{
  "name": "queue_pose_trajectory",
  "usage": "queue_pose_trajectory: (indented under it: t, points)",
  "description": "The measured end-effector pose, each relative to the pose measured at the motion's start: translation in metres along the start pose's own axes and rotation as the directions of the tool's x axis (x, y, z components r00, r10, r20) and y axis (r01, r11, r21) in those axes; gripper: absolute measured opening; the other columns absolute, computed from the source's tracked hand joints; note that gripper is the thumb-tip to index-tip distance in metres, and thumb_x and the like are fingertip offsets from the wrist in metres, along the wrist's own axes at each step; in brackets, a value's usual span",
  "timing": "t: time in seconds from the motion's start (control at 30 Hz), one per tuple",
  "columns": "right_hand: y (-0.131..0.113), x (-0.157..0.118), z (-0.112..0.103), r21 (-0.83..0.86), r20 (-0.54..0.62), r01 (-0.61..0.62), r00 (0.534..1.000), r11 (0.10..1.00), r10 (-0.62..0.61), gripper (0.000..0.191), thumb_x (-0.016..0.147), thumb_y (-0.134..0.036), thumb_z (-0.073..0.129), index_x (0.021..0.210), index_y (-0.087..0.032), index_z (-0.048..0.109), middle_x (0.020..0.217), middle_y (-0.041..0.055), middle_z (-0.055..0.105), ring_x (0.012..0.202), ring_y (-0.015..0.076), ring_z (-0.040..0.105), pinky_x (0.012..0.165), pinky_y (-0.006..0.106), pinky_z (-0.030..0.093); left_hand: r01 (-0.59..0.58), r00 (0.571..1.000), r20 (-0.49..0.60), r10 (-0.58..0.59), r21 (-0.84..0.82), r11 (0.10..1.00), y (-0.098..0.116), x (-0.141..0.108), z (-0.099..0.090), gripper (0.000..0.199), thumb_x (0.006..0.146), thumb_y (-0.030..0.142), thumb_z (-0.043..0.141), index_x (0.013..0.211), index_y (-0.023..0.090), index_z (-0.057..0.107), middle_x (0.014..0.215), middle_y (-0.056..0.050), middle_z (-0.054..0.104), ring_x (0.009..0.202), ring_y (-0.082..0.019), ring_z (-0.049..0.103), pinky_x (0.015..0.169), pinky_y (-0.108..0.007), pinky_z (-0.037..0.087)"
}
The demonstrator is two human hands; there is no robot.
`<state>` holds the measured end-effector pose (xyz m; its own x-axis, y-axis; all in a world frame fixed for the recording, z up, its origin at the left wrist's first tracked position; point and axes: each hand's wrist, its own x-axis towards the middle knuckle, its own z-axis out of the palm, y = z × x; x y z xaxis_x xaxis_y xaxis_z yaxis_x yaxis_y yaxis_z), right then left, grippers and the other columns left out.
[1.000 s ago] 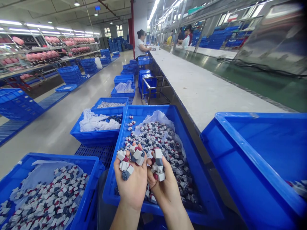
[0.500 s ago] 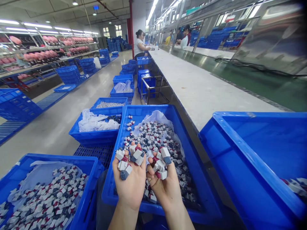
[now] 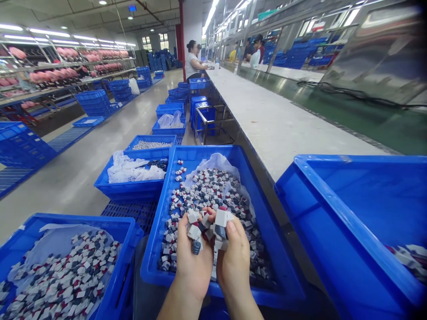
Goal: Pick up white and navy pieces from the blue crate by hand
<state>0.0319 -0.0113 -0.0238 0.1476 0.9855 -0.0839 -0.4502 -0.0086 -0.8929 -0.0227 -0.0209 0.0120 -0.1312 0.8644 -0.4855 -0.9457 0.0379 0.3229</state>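
A long white worktop (image 3: 276,120) runs from the near right into the far distance, with a green conveyor belt (image 3: 350,111) along its right side. On the far left stand shelves (image 3: 66,73) loaded with pink items, and stacks of blue crates (image 3: 95,102) sit on the grey floor (image 3: 83,164) beside them. A person in a white top (image 3: 191,62) is seated far down the line, and other workers sit across the belt.

At the near right a large blue bin (image 3: 333,222) rests at the worktop's end, with a few pieces showing in its near right corner. In the middle, a blue tray (image 3: 160,249) lined with a clear plastic bag (image 3: 218,162) holds a heap of small white, grey and red blocks (image 3: 213,191). A second tray (image 3: 126,235) at the near left carries a similar heap, and beyond it another tray (image 3: 133,189) holds crumpled white bags.

Both hands hover over the near end of the middle tray, touching each other. The left hand (image 3: 193,262) is cupped palm up, fingers curled round a handful of blocks (image 3: 196,229). The right hand (image 3: 233,260) presses in beside it, fingers bent and closed on a small cluster of blocks (image 3: 220,226), the two bunches meeting between the thumbs.
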Motion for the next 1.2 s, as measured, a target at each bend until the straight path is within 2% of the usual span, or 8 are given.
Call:
queue_pose_trajectory:
  t: [0.13,0.23,0.33,0.57,0.8,0.97,1.1,1.2]
  points:
    - [-0.002,0.005,0.000,0.084,-0.019,-0.092,0.995,0.992,0.094,0.030,0.075,-0.044,0.053,0.090,-0.019,0.060,0.092,0.0036,0.063,0.089,0.0195,0.057,0.081,0.033,0.043,0.034,0.999,-0.024,-0.032,0.076,0.997,0.001,0.000,-0.001,0.025,0.074,0.038,0.047,0.079,0.018,0.061,0.084,-0.006,0.065,0.085,-0.019,0.060,0.075,-0.029,0.049]
    - [-0.001,0.009,0.000,0.186,-0.069,-0.129,0.987,0.974,0.144,0.027,0.075,-0.043,0.054,0.087,-0.020,0.059,0.086,0.0008,0.064,0.082,0.0163,0.059,0.074,0.028,0.046,0.046,0.999,0.008,-0.048,0.114,0.992,0.003,-0.003,0.003,0.026,0.074,0.039,0.045,0.080,0.020,0.061,0.088,-0.007,0.066,0.089,-0.021,0.059,0.076,-0.032,0.050]
    - [0.000,0.010,-0.001,0.264,-0.143,-0.146,0.972,0.954,0.188,0.029,0.073,-0.044,0.055,0.089,-0.019,0.059,0.089,0.0005,0.064,0.084,0.0150,0.059,0.073,0.026,0.047,0.036,0.997,0.058,-0.043,0.112,0.993,0.001,-0.005,0.006,0.023,0.075,0.034,0.043,0.082,0.021,0.061,0.091,-0.006,0.066,0.094,-0.021,0.057,0.080,-0.034,0.048]
    - [-0.008,0.006,0.007,0.513,-0.221,-0.136,0.933,0.848,0.284,0.021,0.073,-0.041,0.054,0.078,-0.021,0.057,0.063,-0.0050,0.060,0.058,0.0115,0.059,0.065,0.026,0.050,0.063,0.986,0.157,-0.063,0.009,0.998,-0.011,0.000,-0.005,0.024,0.075,0.032,0.042,0.088,0.022,0.059,0.095,-0.004,0.064,0.094,-0.020,0.057,0.085,-0.036,0.045]
    - [-0.011,0.005,0.007,0.535,-0.270,-0.116,0.915,0.837,0.299,0.023,0.073,-0.040,0.054,0.089,-0.024,0.056,0.068,-0.0056,0.059,0.054,0.0097,0.056,0.060,0.026,0.051,0.146,0.975,0.190,-0.114,-0.162,0.976,-0.010,0.003,-0.010,0.026,0.075,0.038,0.045,0.091,0.023,0.059,0.098,-0.005,0.062,0.092,-0.021,0.057,0.083,-0.040,0.044]
    - [-0.011,0.001,0.007,0.451,-0.327,-0.023,0.926,0.892,0.189,0.020,0.074,-0.041,0.053,0.081,-0.023,0.057,0.071,-0.0039,0.058,0.060,0.0111,0.056,0.058,0.025,0.050,0.150,0.965,0.240,-0.108,-0.163,0.975,-0.011,0.001,-0.010,0.032,0.076,0.044,0.041,0.092,0.023,0.059,0.097,-0.004,0.062,0.090,-0.021,0.058,0.082,-0.040,0.044]
    - [-0.009,-0.006,0.007,0.271,-0.331,0.141,0.942,0.952,-0.046,0.018,0.077,-0.039,0.050,0.084,-0.024,0.058,0.075,-0.0027,0.057,0.064,0.0121,0.054,0.060,0.026,0.048,0.086,0.981,0.184,-0.065,-0.105,0.991,-0.011,0.001,-0.012,0.026,0.078,0.038,0.039,0.083,0.023,0.060,0.087,-0.002,0.064,0.084,-0.018,0.059,0.080,-0.035,0.045]
    - [-0.004,-0.013,0.004,0.081,-0.285,0.264,0.930,0.961,-0.231,0.019,0.078,-0.036,0.048,0.087,-0.023,0.058,0.081,0.0000,0.057,0.064,0.0135,0.052,0.060,0.027,0.045,0.042,0.995,0.096,-0.033,-0.090,0.995,-0.010,0.002,-0.013,0.021,0.078,0.032,0.041,0.074,0.023,0.059,0.078,0.000,0.065,0.077,-0.016,0.060,0.078,-0.034,0.046]
